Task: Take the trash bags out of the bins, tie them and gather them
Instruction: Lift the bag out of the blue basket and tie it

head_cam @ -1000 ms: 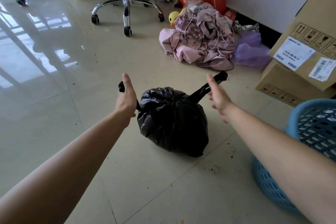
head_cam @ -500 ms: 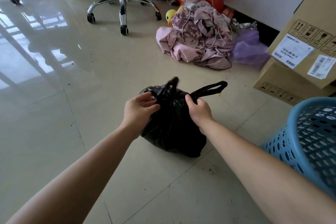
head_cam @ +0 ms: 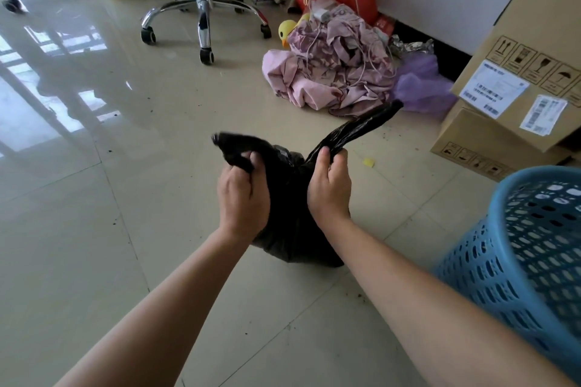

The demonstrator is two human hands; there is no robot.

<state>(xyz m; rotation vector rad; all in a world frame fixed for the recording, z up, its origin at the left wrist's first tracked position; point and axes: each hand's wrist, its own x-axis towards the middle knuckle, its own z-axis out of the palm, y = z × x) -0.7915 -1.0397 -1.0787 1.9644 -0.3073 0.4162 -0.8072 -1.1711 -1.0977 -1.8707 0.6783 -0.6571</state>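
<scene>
A black trash bag [head_cam: 290,229] sits on the floor [head_cam: 94,229], right in front of the person. It is out of the blue basket [head_cam: 534,245], which stands just beside it on the right. The left grip [head_cam: 243,198] is a bare hand. Its fingers are curled tight round one top end of the bag. The right grip [head_cam: 330,188] is curled tight round the other top end, which sticks up and away to the right. The two ends point apart. Behind the bag lies a pile of pink clothes [head_cam: 330,78] with a yellow toy duck [head_cam: 286,32] beside it. Brown boxes [head_cam: 518,41] stand on the right. Shiny chair legs [head_cam: 201,6] with wheels stand further back.
</scene>
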